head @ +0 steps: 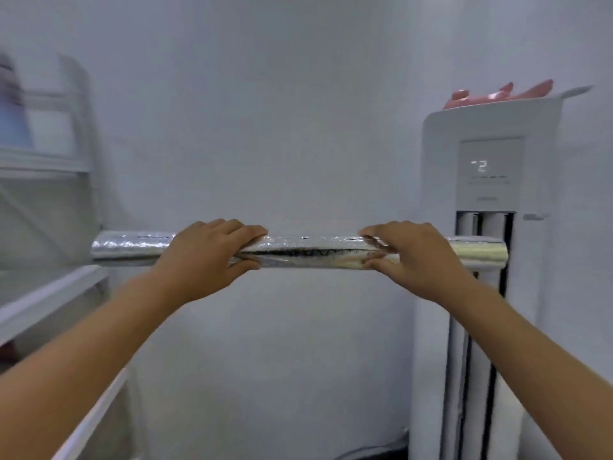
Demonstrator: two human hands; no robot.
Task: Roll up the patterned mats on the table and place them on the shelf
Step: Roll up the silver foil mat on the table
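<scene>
Mat [311, 252] is rolled into a long tight tube, crinkly silver foil side out, held level in mid-air left of the tall white air conditioner [491, 154], with its right end crossing the unit's front. Left hand [212, 257] and right hand [409, 257] both grip the tube, fingers curled over the top, thumbs underneath. The blurry white shelf [49, 293] is well left of the air conditioner. Some smooth pink thing [497, 94] lies on top of the unit.

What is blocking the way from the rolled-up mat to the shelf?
The left hand and right hand grip the rolled mat in the air; the blurred shelf stands just left of it, with nothing visible between.
</scene>
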